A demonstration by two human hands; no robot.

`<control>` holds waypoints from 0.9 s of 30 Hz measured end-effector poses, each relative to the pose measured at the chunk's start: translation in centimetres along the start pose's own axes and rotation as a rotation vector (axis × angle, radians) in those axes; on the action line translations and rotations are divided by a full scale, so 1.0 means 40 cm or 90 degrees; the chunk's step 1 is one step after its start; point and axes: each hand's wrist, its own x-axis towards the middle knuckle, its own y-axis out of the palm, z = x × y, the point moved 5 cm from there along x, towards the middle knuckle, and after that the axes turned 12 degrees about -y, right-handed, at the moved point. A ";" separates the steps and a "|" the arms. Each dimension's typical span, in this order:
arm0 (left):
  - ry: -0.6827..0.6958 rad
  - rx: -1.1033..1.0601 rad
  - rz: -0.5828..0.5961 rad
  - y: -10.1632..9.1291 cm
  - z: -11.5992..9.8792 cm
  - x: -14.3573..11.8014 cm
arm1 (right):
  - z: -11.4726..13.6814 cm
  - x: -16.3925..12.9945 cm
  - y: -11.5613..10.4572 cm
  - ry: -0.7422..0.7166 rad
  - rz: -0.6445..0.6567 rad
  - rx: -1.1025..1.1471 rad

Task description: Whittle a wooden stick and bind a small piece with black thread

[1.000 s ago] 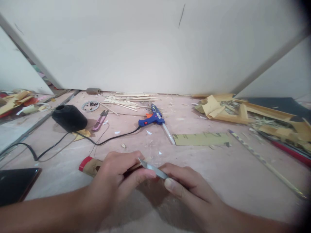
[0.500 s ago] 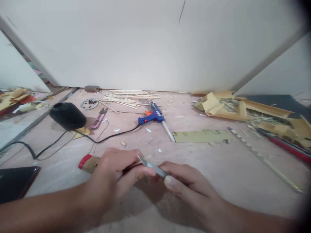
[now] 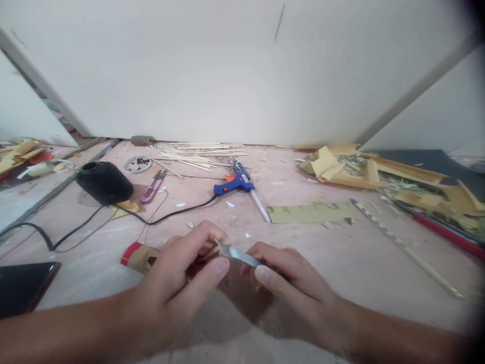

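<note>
My right hand (image 3: 299, 283) is closed around a utility knife (image 3: 244, 257), thumb along its near side. The knife's grey blade points left toward my left hand. My left hand (image 3: 178, 278) is curled closed on a thin pale wooden stick (image 3: 208, 253), mostly hidden by the fingers. The blade tip is close to the left thumb and index finger; whether it touches the stick, I cannot tell. Just behind my left hand lies a brown tube with a red end (image 3: 132, 255), partly covered by the hand.
A blue glue gun (image 3: 235, 184) lies ahead, its black cord running left past a black thread cone (image 3: 104, 182). Pink snips (image 3: 153, 187), thin sticks (image 3: 197, 155), a sandpaper strip (image 3: 310, 213), a patterned rod (image 3: 405, 247) and paper scraps (image 3: 326, 167) surround it. A dark phone-like slab (image 3: 26, 285) sits left.
My left thumb has drawn back from the blade and lifted off a little, and the left index finger has risen. The knife is tilted slightly flatter. The view has shifted a little.
</note>
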 end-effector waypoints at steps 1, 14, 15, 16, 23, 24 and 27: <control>-0.004 0.001 -0.011 -0.001 -0.003 0.000 | 0.001 0.000 0.000 -0.001 -0.001 -0.001; 0.074 0.055 -0.062 -0.004 -0.012 0.004 | -0.002 0.001 0.006 0.022 -0.008 0.050; 0.069 0.056 -0.061 -0.004 -0.012 0.004 | -0.002 0.001 0.006 0.022 -0.005 0.049; 0.069 0.054 -0.055 -0.004 -0.013 0.005 | -0.002 0.002 0.005 0.021 -0.003 0.046; 0.061 0.037 -0.038 -0.009 -0.020 -0.004 | 0.004 0.004 0.006 0.031 0.004 0.033; 0.058 0.039 -0.030 -0.008 -0.018 -0.006 | 0.004 0.003 0.007 0.034 0.004 0.033; 0.048 0.035 -0.019 0.000 -0.003 -0.009 | 0.003 0.004 0.007 0.043 0.005 0.036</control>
